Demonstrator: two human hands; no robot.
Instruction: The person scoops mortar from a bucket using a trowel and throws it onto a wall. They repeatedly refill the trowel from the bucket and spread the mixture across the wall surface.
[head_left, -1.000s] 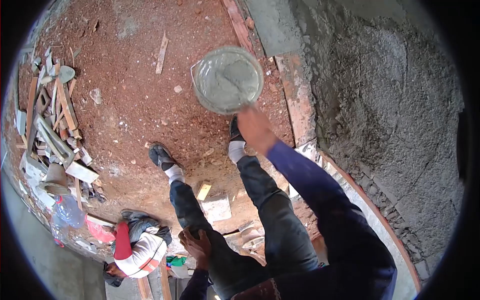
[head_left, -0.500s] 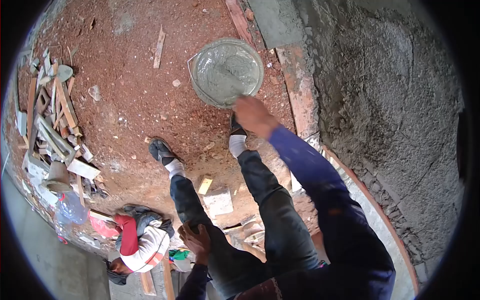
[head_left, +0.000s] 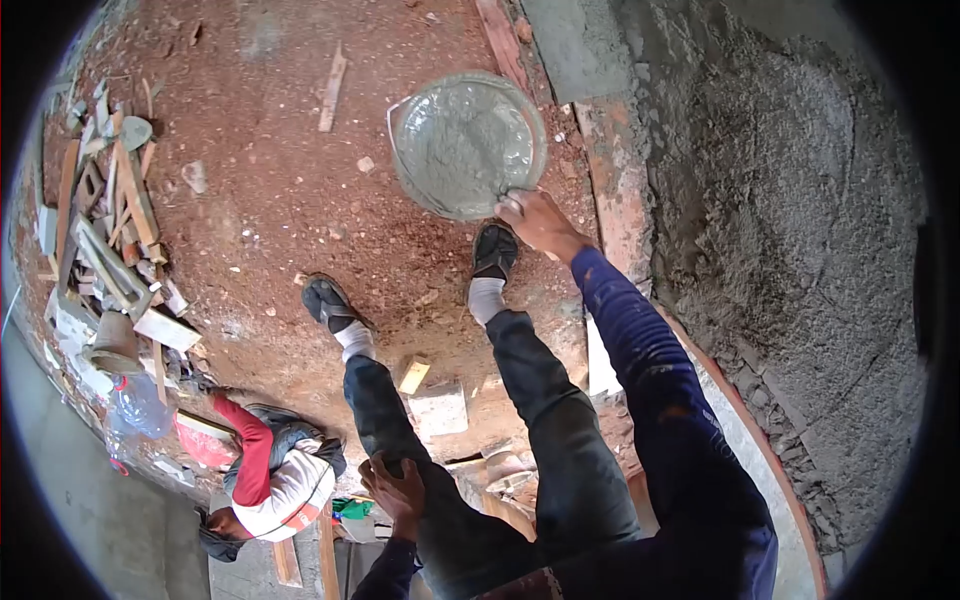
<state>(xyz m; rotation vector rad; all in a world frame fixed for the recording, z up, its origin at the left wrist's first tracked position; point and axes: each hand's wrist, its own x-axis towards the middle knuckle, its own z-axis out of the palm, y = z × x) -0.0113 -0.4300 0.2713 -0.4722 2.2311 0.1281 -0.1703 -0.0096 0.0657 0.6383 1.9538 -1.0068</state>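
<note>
A round bucket (head_left: 400,165) of wet grey mortar (head_left: 465,140) stands on the reddish dirt in front of my feet. My right hand (head_left: 540,222) is at its near right rim with the fingers closed. Whatever the fingers hold is hidden; a small dark shape shows at the fingertips over the mortar. My left hand (head_left: 397,492) rests on my left thigh, fingers apart and holding nothing. The bucket's thin handle (head_left: 391,115) hangs out on its left side.
Rough wet plaster (head_left: 770,200) covers the surface on the right, bordered by bricks (head_left: 615,185). Scrap wood (head_left: 135,195) and rubble lie piled at left. Another person (head_left: 285,490) in a red-sleeved top crouches at lower left, near a clear plastic bottle (head_left: 140,408).
My right hand has moved slightly right and is less blurred. The mortar's surface looks smoother. The view has shifted a little. The other person's red sleeve has moved; my left hand stays on the thigh.
</note>
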